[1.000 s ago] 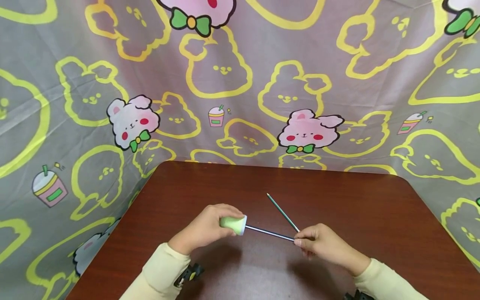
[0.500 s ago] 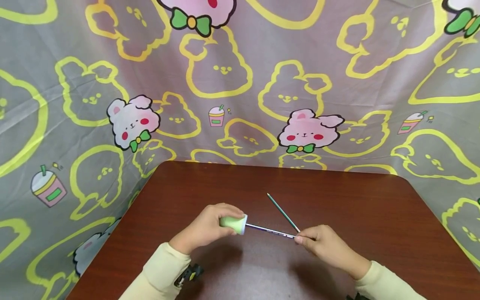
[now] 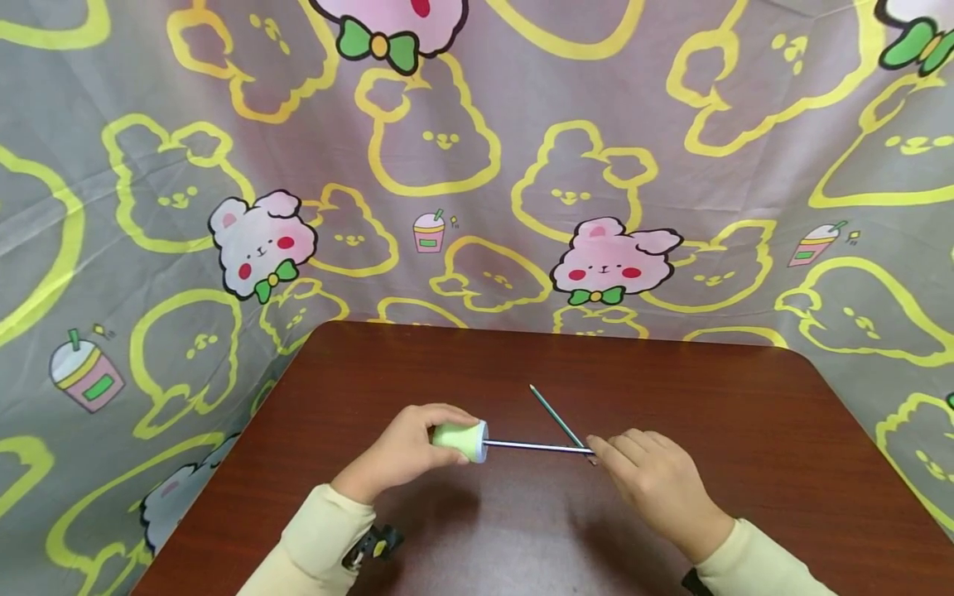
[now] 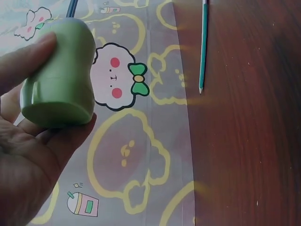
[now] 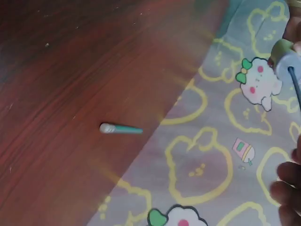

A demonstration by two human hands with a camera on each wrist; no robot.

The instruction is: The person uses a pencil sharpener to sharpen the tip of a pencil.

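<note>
My left hand grips a light green pencil sharpener on its side above the table, its pale round face turned right. Into that face runs one end of a dark blue, white-striped pencil. The inserted end is hidden inside. My right hand pinches the pencil's other end, knuckles upward. In the left wrist view, thumb and fingers wrap the sharpener. The right wrist view shows the pencil entering the hole, with my right fingers at the edge.
A teal pencil lies on the brown wooden table, beyond the held pencil, its near end close to my right hand. Patterned cloth hangs behind the table and along both sides.
My right hand has rolled over, knuckles now up, and the striped pencil has turned and lies more level. The sharpener has tilted slightly in my left hand. The teal pencil stays put.
</note>
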